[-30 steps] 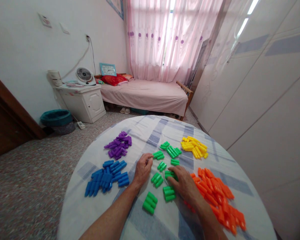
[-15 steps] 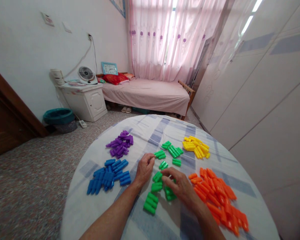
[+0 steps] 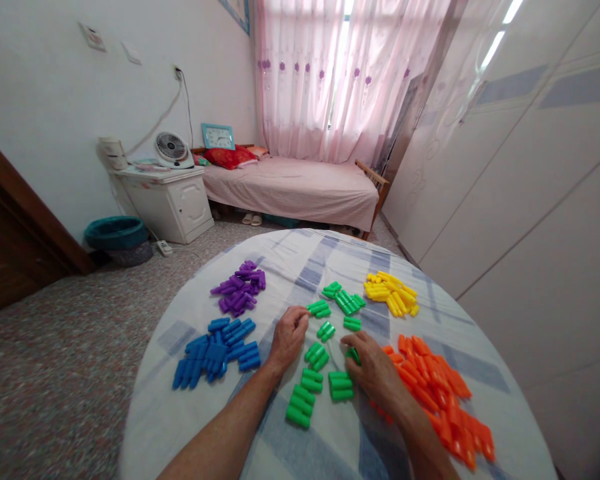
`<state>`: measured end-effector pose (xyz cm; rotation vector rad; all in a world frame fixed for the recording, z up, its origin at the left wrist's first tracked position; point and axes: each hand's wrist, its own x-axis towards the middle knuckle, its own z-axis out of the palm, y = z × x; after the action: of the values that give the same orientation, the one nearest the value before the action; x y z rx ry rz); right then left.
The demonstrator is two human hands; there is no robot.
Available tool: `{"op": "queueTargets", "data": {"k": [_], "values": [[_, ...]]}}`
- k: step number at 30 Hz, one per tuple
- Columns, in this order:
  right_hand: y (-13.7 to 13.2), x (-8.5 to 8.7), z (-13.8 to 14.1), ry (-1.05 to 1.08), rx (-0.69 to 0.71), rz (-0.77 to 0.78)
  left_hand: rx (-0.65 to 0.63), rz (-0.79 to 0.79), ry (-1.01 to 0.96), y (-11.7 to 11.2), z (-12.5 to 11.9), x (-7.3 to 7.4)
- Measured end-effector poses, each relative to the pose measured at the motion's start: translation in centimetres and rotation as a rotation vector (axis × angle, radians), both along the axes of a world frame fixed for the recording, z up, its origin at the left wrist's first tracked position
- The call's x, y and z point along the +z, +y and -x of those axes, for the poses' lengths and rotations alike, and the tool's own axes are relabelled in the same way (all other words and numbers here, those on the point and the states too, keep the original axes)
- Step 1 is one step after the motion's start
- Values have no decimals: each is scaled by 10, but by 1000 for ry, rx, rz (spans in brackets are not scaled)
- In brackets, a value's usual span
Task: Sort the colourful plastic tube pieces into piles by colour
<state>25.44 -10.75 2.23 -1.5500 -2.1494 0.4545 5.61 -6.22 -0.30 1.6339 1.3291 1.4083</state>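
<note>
Several green plastic tube-like blocks, joined side by side in small groups, lie mid-table between my hands. My left hand [image 3: 290, 335] rests on the cloth with its fingers curled; nothing shows in them. Its fingertips are beside a green group [image 3: 319, 309], and I cannot tell whether they touch. My right hand [image 3: 373, 365] is closed over a small green block [image 3: 354, 355], partly hidden by the fingers. Just below that hand lies another green group [image 3: 341, 386]. More groups run down the middle, among them a larger one [image 3: 301, 405] nearest me.
On the round, cloth-covered table [image 3: 285, 250] are piles of purple blocks [image 3: 240, 290], blue blocks [image 3: 217, 353], yellow blocks [image 3: 391, 293] and orange blocks [image 3: 445, 393]. My right forearm passes over part of the orange pile. A bed [image 3: 300, 183] stands beyond the table.
My right hand has moved right, away from the middle green group, and its fingers are now around a different green block. That group now shows uncovered. My left hand stays put.
</note>
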Motion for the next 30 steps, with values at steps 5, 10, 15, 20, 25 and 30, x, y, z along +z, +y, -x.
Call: {"op": "queueTargets", "data": {"k": [5, 10, 15, 20, 25, 30], "values": [[-3, 12, 14, 210, 59, 41, 0, 0, -2, -1, 0, 0], [-6, 12, 32, 311, 146, 3, -5, -13, 7, 0, 1, -2], [17, -6, 32, 159, -1, -182, -5, -16, 11, 1, 0, -2], [37, -17, 32, 62, 86, -153, -1, -18, -8, 1, -1, -2], [35, -18, 30, 166, 11, -101, -3, -16, -19, 2, 0, -3], [25, 2, 31, 314, 67, 5, 8, 0, -38, 2, 0, -3]]}}
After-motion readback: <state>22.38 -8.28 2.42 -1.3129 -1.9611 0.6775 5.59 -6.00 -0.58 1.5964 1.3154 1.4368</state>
